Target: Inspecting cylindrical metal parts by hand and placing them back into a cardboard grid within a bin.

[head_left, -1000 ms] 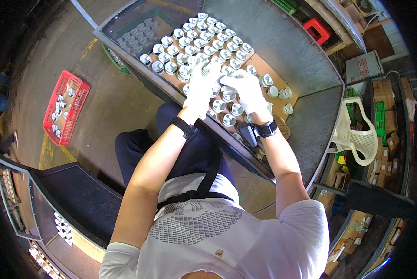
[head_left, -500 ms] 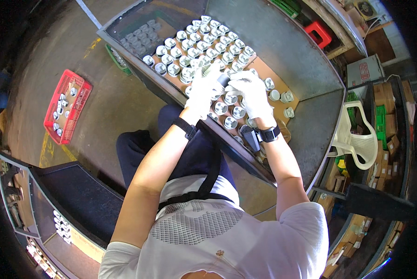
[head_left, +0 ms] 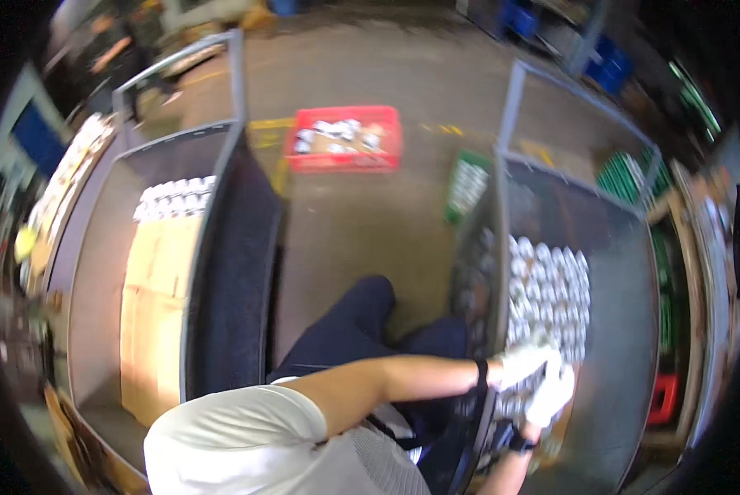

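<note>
Both my hands wear white gloves and meet over the right-hand metal bin [head_left: 621,272]. My left hand [head_left: 523,363] reaches in from the left with its fingers curled. Touching it from the near side is my right hand [head_left: 551,396], also curled. Blur and the gloves hide what lies between the fingers. Rows of silvery pistons [head_left: 543,285] stand upright in the bin, just beyond and beneath my hands. Brown cardboard shows beside them.
On the left stands a second metal bin [head_left: 93,330] with cardboard [head_left: 151,330] and pistons [head_left: 176,198] at its far end. A red crate [head_left: 345,163] with several pistons sits on the floor. A green crate [head_left: 467,188] stands by the right bin. A person [head_left: 114,54] is at the far left.
My view has swung left, so the bin and my hands now appear at the right and the left bin shows fully. Both hands stay together over the pistons.
</note>
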Demonstrator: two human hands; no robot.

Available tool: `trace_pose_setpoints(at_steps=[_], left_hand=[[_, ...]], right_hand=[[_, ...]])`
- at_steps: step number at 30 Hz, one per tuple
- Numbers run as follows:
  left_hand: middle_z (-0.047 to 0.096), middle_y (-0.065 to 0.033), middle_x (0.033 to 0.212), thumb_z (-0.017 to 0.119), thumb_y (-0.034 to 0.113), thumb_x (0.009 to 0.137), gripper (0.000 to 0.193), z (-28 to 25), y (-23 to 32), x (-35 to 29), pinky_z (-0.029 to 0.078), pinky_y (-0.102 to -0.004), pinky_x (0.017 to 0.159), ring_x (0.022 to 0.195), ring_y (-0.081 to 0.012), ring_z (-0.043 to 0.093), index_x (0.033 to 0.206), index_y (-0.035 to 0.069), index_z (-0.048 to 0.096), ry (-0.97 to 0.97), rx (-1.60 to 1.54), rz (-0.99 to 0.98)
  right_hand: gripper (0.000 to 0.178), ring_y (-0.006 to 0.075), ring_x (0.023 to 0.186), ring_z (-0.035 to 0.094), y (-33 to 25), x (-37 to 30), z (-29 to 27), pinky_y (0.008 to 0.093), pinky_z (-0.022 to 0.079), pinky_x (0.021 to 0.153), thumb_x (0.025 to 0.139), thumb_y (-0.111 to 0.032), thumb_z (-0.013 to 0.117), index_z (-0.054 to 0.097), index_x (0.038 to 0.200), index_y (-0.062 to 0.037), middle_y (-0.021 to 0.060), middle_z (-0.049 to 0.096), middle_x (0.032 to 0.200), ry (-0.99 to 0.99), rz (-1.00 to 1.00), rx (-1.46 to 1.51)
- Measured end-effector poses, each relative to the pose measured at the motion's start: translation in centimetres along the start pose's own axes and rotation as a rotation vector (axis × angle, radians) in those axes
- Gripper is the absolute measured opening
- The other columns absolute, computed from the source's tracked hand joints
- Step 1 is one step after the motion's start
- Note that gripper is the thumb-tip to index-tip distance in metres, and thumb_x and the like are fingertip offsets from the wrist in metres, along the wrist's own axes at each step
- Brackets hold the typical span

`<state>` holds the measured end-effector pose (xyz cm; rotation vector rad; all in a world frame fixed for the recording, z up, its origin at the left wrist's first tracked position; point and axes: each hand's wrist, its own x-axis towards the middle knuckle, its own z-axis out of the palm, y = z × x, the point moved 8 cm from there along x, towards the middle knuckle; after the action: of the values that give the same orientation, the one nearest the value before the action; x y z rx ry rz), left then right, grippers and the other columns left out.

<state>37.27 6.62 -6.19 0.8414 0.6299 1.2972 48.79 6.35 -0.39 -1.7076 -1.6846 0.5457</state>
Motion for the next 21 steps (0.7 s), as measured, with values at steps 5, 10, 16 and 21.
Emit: trace_pose_setpoints(at_steps=[5,10,16,21], left_hand=[[0.057,-0.0099,0.123,0.05,0.034,0.104,0.038,-0.9,-1.6,1.9,0.039,-0.0348,0.105,0.116,-0.0207,0.051,0.125,0.003,0.056,0.131,0.318,0.002],[0.05,-0.0153,0.143,0.048,0.043,0.103,0.059,-2.8,-4.9,4.3,0.033,-0.0333,0.111,0.132,-0.0261,0.045,0.142,0.0,0.043,0.2,0.286,-0.064],[0.053,-0.017,0.133,0.05,0.045,0.1,0.055,-1.9,-4.5,4.3,0.036,-0.0368,0.106,0.126,-0.0286,0.047,0.135,0.002,0.047,0.231,0.408,-0.026],[0.053,-0.0126,0.105,0.045,0.039,0.102,0.037,-4.1,-5.2,5.0,0.041,-0.0389,0.089,0.101,-0.0279,0.052,0.115,0.005,0.052,0.344,0.245,0.111]], right_hand=[[0.048,0.0241,0.072,0.056,0.1,1.3,-0.3,0.0366,0.049,0.074,0.095,-0.038,0.067,0.068,0.091,0.0098,0.0167,0.069,0.081,0.05,0.043,0.089],[0.045,0.032,0.13,0.053,-2.5,-1.4,0.4,0.039,0.046,0.102,0.095,-0.04,0.05,0.062,0.132,-0.0172,0.0174,0.058,0.137,-0.051,-0.735,-0.496],[0.04,0.031,0.114,0.056,-2.3,1.5,0.7,0.0397,0.048,0.095,0.096,-0.037,0.054,0.063,0.123,-0.0085,0.0184,0.062,0.123,0.035,-0.267,-0.257],[0.039,0.0302,0.101,0.059,-1.6,2.0,1.7,0.0402,0.049,0.088,0.097,-0.034,0.057,0.064,0.115,-0.0013,0.0193,0.066,0.111,0.021,-0.209,-0.27]])
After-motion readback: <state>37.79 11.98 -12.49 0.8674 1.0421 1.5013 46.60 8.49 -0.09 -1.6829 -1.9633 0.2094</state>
